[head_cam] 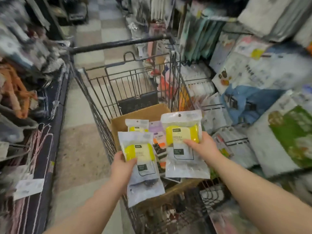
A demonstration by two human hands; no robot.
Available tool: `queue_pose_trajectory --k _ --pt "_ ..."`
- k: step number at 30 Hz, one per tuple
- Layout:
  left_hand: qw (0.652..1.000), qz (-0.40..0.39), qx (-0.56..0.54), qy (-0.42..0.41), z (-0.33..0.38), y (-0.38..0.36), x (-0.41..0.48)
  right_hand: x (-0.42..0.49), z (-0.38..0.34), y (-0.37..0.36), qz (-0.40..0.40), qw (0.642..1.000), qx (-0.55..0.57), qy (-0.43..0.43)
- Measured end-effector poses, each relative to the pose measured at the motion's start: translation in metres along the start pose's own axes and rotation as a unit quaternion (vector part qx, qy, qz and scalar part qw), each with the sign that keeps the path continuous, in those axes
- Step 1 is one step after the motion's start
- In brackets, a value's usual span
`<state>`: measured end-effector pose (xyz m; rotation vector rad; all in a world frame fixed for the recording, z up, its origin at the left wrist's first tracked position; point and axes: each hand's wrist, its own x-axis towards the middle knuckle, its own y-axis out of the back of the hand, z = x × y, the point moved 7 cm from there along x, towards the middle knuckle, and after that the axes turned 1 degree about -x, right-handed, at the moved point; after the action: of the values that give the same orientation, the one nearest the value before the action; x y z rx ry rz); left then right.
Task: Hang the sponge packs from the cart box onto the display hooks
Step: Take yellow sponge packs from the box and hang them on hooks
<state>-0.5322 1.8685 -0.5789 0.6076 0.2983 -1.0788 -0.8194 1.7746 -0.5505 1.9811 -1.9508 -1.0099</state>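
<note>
Holding a sponge pack in each hand, you stand over the cardboard box (pixel 135 115) in the wire cart (pixel 104 92), and nothing is on a hook yet. Your left hand (pixel 122 168) is closed on the lower half of the left sponge pack (pixel 141 162), thumb across its front. Your right hand (pixel 203 146) pinches the right sponge pack (pixel 184 144) from its right edge, thumb over the yellow sponge.

Both grips sit low and to one side, so the hang hole (pixel 179 115) at the top of the right pack is free but far from your fingers. That top flap will likely flop as you steer it, and you could miss the hook or crease the plastic.

With both hands full, neither is spare to steady a hook or the packs already hanging there, so a nudge might knock stock down.

More sponge packs (pixel 137 125) wait in the box among other goods. The display on your right is too blurred to pick out the right hook, so you may hang on the wrong peg.
</note>
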Motion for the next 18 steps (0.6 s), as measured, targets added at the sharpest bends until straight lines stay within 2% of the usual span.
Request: queue_pose_trajectory --k 4,9,18 --pt "0.994 -0.075 -0.048 -0.067 0.034 0.005 -0.032 -0.060 -0.015 0.039 0.056 0.998 0.001 0.002" --pt "0.978 -0.151 -0.037 -0.138 0.071 -0.006 -0.081 -0.135 -0.014 0.082 0.133 0.990 0.042 -0.005" --pt "0.913 -0.313 -0.070 -0.254 0.115 -0.056 -0.211 -0.298 0.011 0.174 0.280 0.957 0.072 -0.009"
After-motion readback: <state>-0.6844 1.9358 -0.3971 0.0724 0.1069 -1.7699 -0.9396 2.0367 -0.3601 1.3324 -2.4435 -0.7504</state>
